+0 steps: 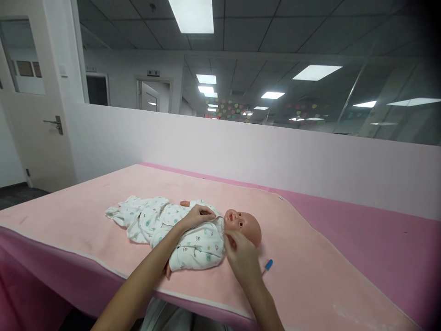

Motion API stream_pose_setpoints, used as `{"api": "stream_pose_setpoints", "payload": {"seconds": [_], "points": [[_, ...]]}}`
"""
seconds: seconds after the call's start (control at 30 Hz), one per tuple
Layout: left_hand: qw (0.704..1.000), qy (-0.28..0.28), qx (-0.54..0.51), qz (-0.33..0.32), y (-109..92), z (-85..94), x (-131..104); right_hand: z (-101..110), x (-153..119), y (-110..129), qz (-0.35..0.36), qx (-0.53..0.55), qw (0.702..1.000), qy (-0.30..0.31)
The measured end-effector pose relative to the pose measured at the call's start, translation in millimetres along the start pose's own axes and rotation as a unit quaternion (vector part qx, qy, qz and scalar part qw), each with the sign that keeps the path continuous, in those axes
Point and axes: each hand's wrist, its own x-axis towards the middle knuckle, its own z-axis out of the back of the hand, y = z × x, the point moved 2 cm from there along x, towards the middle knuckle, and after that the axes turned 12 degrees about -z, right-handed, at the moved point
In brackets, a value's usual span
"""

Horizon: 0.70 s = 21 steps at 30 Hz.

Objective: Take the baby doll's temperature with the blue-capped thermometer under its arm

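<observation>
Our left hand and right hand pinch the collar of the doll, which lies lengthwise on the pink mat, head toward our right.

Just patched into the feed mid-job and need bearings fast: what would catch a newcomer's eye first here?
A baby doll in a white patterned sleepsuit lies on its back on the pink mat, head to the right. Both hands meet at its collar: the left hand on the chest, the right hand under the chin. A small blue-tipped stick lies on the mat just right of the right hand.
</observation>
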Motion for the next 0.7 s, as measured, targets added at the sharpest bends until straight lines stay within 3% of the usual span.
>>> {"api": "stream_pose_setpoints", "payload": {"seconds": [0.13, 0.27, 0.37, 0.5, 0.7], "points": [[0.998, -0.037, -0.047, -0.005, 4, 3.5, -2, -51, 33, 28, 0.046, -0.059, 0.997, -0.014], [0.997, -0.047, -0.059, 0.013, 3, 5.9, -4, -80, 33, 21, 0.040, -0.088, 0.994, -0.049], [0.998, -0.035, -0.055, 0.010, -1, 6.2, -6, -82, 27, 11, 0.027, 0.010, 0.997, -0.067], [0.996, -0.068, -0.053, 0.026, 0, 9.8, -8, -78, 25, 8, 0.015, 0.147, 0.987, -0.071], [0.996, -0.056, -0.065, 0.040, 6, 10.9, -10, -76, 23, 10, 0.039, 0.219, 0.970, -0.099]]}}
